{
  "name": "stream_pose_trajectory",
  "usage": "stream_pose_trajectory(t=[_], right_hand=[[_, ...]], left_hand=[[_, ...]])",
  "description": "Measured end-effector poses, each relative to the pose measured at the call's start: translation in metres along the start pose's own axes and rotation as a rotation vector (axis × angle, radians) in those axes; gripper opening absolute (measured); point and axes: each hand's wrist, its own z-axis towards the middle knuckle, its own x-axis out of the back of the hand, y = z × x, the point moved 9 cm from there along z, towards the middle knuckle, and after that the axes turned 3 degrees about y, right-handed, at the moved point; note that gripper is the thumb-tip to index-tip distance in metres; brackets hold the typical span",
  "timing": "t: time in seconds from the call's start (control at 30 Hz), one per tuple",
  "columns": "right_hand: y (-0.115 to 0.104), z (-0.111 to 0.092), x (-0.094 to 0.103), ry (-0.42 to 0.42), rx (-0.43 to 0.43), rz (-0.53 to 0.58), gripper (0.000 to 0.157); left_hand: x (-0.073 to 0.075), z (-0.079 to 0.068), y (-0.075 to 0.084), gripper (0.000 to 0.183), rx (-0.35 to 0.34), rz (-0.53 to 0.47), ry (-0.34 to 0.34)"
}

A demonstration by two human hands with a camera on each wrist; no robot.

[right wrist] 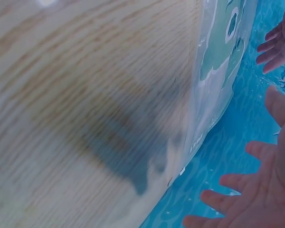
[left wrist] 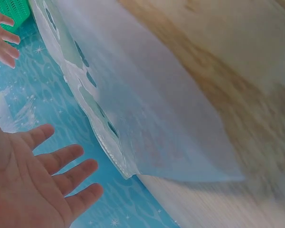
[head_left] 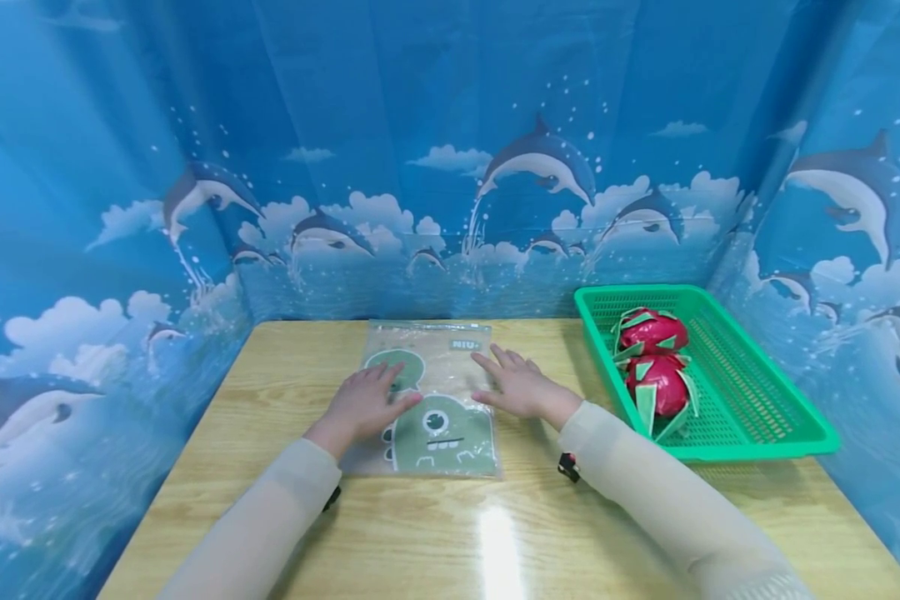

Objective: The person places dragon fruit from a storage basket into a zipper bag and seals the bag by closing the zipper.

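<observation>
A clear plastic zip bag (head_left: 438, 367) printed with green cartoon monsters lies flat on the wooden table, its zip edge toward the back. My left hand (head_left: 363, 404) hovers palm down over the bag's left side, fingers spread and holding nothing. Over the right edge is my right hand (head_left: 521, 385), its fingers apart and holding nothing as well. Both wrist views show a gap between the palms and the bag, with the left fingers (left wrist: 69, 159) and right fingers (right wrist: 235, 180) extended.
A green plastic basket (head_left: 765, 367) stands on the table's right side. Two red dragon fruits (head_left: 656, 383) with green scales sit in its left part. A blue dolphin-print curtain (head_left: 420, 100) surrounds the table (head_left: 390, 533) at the back and sides.
</observation>
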Motion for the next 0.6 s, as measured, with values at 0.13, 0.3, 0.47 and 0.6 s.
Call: stream_pose_trajectory(t=[0.13, 0.3, 0.47, 0.6], right_hand=[[-0.004, 0.002, 0.003, 0.02, 0.026, 0.027, 0.074], [-0.008, 0.005, 0.006, 0.049, 0.047, 0.065, 0.07], [-0.008, 0.007, 0.006, 0.062, 0.049, 0.066, 0.067], [-0.008, 0.007, 0.005, 0.067, 0.048, 0.066, 0.065]], left_hand=[[0.001, 0.001, -0.001, 0.087, 0.007, 0.004, 0.003], [0.002, 0.004, -0.005, 0.079, 0.032, 0.022, 0.026], [0.005, 0.007, -0.01, 0.074, 0.079, 0.025, 0.053], [0.007, 0.007, -0.014, 0.07, 0.118, 0.005, 0.076]])
